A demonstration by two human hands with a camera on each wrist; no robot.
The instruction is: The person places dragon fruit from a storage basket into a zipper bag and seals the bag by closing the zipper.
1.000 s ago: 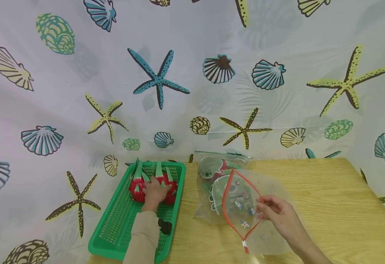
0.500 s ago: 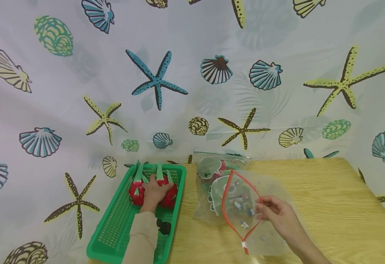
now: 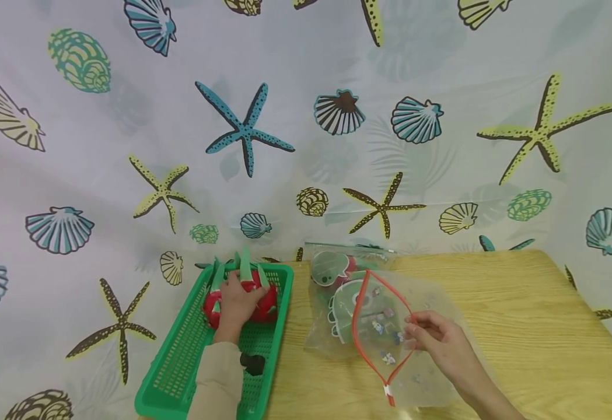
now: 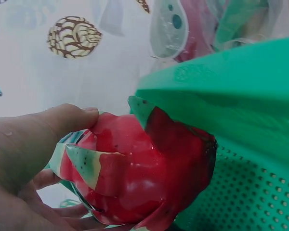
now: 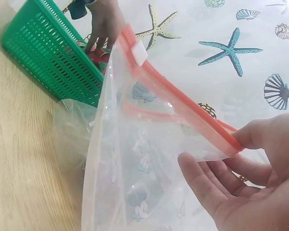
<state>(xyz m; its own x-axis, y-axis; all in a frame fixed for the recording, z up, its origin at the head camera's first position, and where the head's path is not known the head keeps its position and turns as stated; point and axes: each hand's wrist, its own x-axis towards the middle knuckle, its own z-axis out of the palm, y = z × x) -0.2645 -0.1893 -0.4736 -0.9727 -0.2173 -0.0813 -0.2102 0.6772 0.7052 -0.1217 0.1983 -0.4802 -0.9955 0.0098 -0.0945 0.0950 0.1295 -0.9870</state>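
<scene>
In the head view, my left hand (image 3: 237,303) reaches into the far end of a green plastic basket (image 3: 150,396) where red dragon fruits (image 3: 266,308) with green leafy tips sit. The left wrist view shows its thumb and fingers curled round one glossy dragon fruit (image 4: 139,163), close to the basket wall (image 4: 207,72). On the other side, my right hand (image 3: 439,341) pinches the orange zip edge of a clear zipper bag (image 3: 432,379) printed with small cartoon figures. The bag's mouth gapes toward the basket, its white slider (image 5: 139,53) at one end.
A second clear bag (image 3: 318,335), with green and pink printed shapes, lies behind the zipper bag on the wooden table (image 3: 516,326). A black band (image 3: 253,364) is at the left wrist. A curtain (image 3: 284,52) with shells and starfish hangs behind.
My left hand has shifted a little left and away in the basket, and the leafy tips beside it have moved too. My right hand keeps its pinch on the bag.
</scene>
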